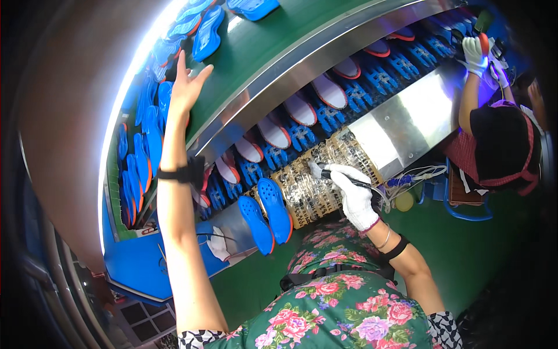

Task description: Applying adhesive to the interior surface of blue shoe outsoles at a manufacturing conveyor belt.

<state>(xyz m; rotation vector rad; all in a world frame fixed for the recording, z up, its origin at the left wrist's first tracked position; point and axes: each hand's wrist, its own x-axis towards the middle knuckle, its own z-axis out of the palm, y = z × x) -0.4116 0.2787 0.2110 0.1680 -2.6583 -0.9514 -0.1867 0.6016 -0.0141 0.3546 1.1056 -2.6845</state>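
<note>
My bare left hand (189,84) reaches far forward over the green belt (261,52), thumb and index finger stretched apart, beside several blue shoe soles (208,34). Its other fingers are partly hidden, but I see nothing held in it. A white knit glove covers my right hand (356,195), which is closed around a black-handled brush (317,169) with a greyish tip. The brush is over a cardboard sheet (325,200) covered in clear tape. To the left of that sheet lie two blue soles with holes in them (256,225), side by side with reddish edges.
A lower rack carries white-bottomed shoes (273,132) and blue clamps (302,136). A metal rail (279,70) borders the upper belt. A white glove (219,244) lies at the left on the metal ledge. At right, a gloved co-worker (500,139) sits near cables (407,180).
</note>
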